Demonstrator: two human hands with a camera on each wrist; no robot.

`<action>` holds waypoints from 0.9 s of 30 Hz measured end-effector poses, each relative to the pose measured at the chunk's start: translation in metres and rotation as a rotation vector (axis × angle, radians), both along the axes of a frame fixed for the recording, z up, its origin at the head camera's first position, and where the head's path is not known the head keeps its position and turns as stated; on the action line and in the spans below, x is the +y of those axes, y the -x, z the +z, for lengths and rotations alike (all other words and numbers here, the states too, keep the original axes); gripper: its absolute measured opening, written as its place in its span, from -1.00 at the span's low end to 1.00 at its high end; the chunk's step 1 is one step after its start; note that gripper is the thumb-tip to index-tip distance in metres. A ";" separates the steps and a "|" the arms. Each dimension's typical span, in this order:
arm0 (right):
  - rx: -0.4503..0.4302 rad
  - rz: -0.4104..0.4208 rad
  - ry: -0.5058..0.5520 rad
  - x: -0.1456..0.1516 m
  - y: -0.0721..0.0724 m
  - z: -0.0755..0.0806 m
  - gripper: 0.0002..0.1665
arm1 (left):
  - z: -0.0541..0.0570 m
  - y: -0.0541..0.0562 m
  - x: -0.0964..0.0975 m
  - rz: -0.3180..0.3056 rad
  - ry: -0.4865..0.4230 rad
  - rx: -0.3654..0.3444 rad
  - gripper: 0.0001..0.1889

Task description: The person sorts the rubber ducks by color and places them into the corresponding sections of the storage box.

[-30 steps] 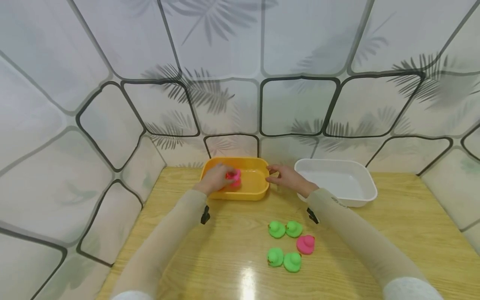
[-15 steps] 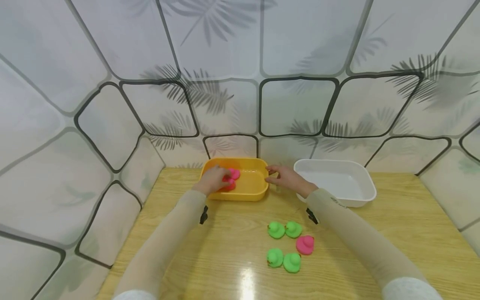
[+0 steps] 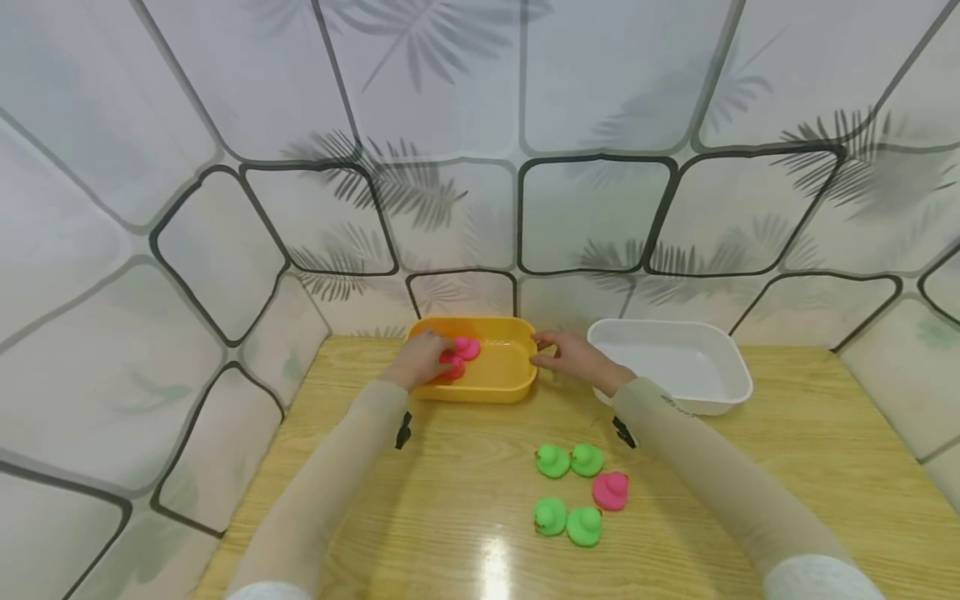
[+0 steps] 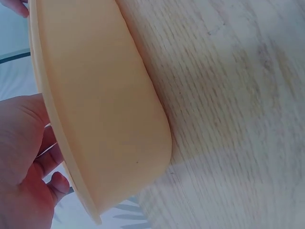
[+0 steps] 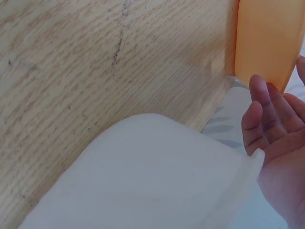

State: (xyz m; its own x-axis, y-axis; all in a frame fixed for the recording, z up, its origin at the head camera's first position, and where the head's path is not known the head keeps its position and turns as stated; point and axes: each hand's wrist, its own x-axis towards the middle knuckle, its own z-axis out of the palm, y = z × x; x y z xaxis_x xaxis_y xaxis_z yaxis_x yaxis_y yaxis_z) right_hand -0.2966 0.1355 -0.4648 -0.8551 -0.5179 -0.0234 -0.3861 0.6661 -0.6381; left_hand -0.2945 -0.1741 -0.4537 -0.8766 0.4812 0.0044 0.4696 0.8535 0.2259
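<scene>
Pink toy ducks point(image 3: 468, 348) in the orange tray point(image 3: 504, 371) need a light left hand point(image 3: 418, 360), grip unclear, and steady right hand point(image 3: 576, 355), fingers apart.

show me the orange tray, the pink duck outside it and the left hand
Orange tray point(image 3: 504, 367), head view, bare inside floor.
Pink duck point(image 3: 609, 494), head view, its body.
Left hand point(image 3: 417, 360), head view, back of the hand.
</scene>
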 end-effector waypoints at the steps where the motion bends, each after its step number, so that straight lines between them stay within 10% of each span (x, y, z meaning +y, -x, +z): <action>1: -0.002 -0.001 -0.004 0.000 0.000 0.000 -0.34 | 0.000 -0.001 0.000 -0.002 0.007 0.006 -0.63; 9: 0.004 0.007 -0.020 0.001 0.002 0.000 -0.34 | 0.002 -0.013 0.001 0.010 -0.054 0.056 -0.63; 18: 0.001 0.001 -0.023 0.002 0.002 0.001 -0.34 | 0.002 -0.039 0.016 -0.128 -0.190 0.271 -0.72; 27: 0.006 -0.002 -0.016 0.002 0.003 -0.001 -0.35 | -0.005 -0.079 0.047 -0.225 -0.260 0.200 -0.75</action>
State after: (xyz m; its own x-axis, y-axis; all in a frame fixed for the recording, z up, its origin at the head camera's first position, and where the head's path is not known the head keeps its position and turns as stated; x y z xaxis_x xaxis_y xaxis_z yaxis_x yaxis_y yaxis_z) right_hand -0.2994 0.1372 -0.4658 -0.8561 -0.5161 -0.0269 -0.3885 0.6770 -0.6251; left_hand -0.2157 -0.1275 -0.4584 -0.7191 0.6211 0.3117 0.6948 0.6510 0.3058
